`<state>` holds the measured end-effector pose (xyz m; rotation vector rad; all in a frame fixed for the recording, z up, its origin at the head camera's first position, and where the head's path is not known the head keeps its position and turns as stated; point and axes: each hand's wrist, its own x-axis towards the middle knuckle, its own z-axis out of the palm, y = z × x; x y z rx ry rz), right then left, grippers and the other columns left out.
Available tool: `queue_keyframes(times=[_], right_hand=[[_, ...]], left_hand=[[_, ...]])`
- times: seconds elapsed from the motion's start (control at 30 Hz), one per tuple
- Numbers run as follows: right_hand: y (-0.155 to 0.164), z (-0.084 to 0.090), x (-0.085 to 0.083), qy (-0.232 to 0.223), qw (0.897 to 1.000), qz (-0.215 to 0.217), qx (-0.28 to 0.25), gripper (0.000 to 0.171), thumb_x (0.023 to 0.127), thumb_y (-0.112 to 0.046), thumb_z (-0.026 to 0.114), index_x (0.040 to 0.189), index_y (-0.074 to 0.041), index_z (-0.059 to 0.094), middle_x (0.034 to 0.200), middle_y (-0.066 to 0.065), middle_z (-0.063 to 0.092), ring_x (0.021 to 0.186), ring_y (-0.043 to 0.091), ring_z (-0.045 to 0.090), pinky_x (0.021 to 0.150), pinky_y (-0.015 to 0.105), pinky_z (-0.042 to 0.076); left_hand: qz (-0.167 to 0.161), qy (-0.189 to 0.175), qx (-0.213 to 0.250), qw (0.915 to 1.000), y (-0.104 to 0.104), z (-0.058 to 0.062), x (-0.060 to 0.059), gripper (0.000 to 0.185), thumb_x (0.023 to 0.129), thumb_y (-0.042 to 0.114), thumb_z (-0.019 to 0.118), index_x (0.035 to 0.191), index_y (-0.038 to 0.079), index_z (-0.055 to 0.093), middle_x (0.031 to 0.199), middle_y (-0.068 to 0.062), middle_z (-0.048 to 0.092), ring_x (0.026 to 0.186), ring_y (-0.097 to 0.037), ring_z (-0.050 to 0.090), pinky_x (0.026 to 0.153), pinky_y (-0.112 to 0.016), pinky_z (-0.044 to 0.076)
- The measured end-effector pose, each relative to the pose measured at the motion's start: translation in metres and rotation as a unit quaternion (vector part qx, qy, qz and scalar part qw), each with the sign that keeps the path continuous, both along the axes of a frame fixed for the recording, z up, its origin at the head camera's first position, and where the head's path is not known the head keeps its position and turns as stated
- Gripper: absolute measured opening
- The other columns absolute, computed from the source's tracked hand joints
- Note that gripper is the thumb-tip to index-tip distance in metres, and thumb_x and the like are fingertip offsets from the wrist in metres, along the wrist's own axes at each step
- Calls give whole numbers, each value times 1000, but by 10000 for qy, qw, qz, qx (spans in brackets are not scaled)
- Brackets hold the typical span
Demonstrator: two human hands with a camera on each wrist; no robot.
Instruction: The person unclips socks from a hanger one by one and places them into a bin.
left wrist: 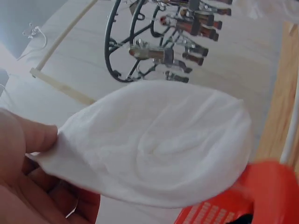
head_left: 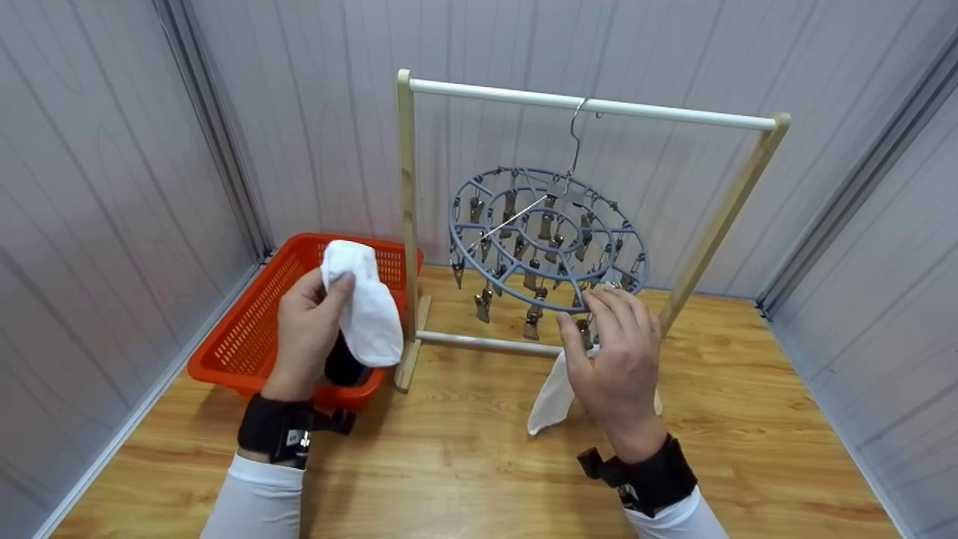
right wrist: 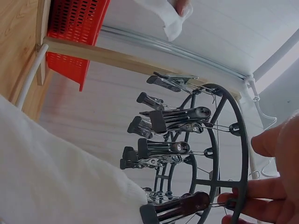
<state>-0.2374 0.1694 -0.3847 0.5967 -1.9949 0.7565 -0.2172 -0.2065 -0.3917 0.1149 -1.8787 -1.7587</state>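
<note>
A white sock (head_left: 367, 307) dangles from my left hand (head_left: 307, 329), which pinches it between thumb and fingers. The left wrist view shows this sock spread wide in front of the clips. At the near right side of a round clip hanger (right wrist: 245, 154), my right hand (head_left: 621, 367) has its fingers at the rim, thumb held apart from them. Another white sock (head_left: 552, 400) hangs down below the hanger, partly behind the right hand; it looks large and close in the right wrist view, with its top by a clip (right wrist: 175, 210).
The hanger hooks onto a white rod (head_left: 494, 93) of a wooden-legged rack. An orange basket (head_left: 224, 348) stands to the left, a dark item (head_left: 344, 367) inside it. Pale panel walls enclose the wood-patterned floor (head_left: 464, 457). Several metal clips hang from the rings.
</note>
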Motion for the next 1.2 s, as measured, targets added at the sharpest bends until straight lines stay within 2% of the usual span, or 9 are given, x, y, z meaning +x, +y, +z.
queue_keyframes(times=[0.13, 0.23, 0.3, 0.4, 0.6, 0.73, 0.9, 1.03, 1.2], right_hand=[[-1, 0, 1, -18, 10000, 33, 37, 39, 104, -26, 79, 127, 6, 78, 127, 22, 77, 129, 45, 64, 113, 61, 42], [-1, 0, 1, 12, 9999, 84, 66, 39, 105, -27, 77, 126, 5, 79, 126, 22, 77, 128, 44, 64, 113, 59, 42], [-1, 0, 1, 22, 9999, 96, 88, 39, 106, -28, 76, 125, 5, 79, 126, 22, 77, 128, 44, 65, 113, 58, 42], [-1, 0, 1, 52, 9999, 105, 90, 39, 105, -28, 76, 124, 5, 79, 125, 22, 77, 127, 44, 65, 112, 58, 42], [-2, -1, 3, 57, 9998, 159, 43, 37, 103, -24, 79, 125, 6, 79, 126, 22, 77, 127, 44, 65, 111, 61, 43], [-3, -1, 5, 15, 9998, 180, 43, 37, 103, -23, 80, 126, 5, 79, 126, 21, 77, 128, 43, 65, 111, 60, 43], [-4, 0, 6, 48, 9995, 309, 48, 37, 103, -24, 79, 126, 4, 79, 126, 20, 77, 129, 41, 65, 112, 59, 43], [-5, 0, 7, 131, 9985, 539, 29, 35, 103, -24, 79, 126, 3, 79, 127, 19, 78, 128, 40, 66, 113, 57, 43], [-6, 1, 8, 262, 9960, 857, -43, 34, 104, -22, 78, 127, 1, 80, 128, 17, 78, 127, 38, 67, 113, 53, 45]], left_hand=[[430, 111, -153, 9989, -10, 1, 2, 37, 114, 26, 67, 136, -3, 72, 120, -17, 74, 97, -16, 71, 81, -24, 60], [763, 25, -470, 9960, -16, 1, 2, 34, 114, 28, 66, 130, -2, 74, 112, -16, 73, 89, -12, 68, 75, -21, 58], [825, -202, -738, 9937, -19, -1, 1, 33, 115, 28, 65, 129, 0, 74, 110, -16, 72, 87, -11, 66, 72, -19, 55], [665, -628, -1140, 9893, -22, -6, -3, 34, 115, 29, 62, 130, 0, 72, 110, -17, 70, 89, -16, 63, 74, -22, 53], [397, -1253, -1915, 9726, -27, -21, -14, 39, 118, 24, 54, 146, -2, 62, 133, -24, 67, 114, -34, 62, 98, -47, 51], [311, -1535, -2002, 9672, -31, -27, -17, 45, 118, 17, 51, 158, -3, 53, 151, -28, 60, 135, -41, 58, 114, -57, 45], [692, -1863, -1939, 9607, -35, -26, -15, 49, 116, 17, 53, 162, -3, 49, 157, -27, 55, 147, -43, 51, 122, -59, 41], [937, -1852, -1660, 9640, -34, -24, -12, 48, 116, 21, 54, 159, 0, 53, 158, -23, 56, 147, -39, 51, 124, -57, 40], [909, -1311, -1707, 9723, -23, -23, -10, 40, 114, 21, 62, 148, 0, 63, 145, -20, 65, 136, -36, 59, 116, -55, 46]])
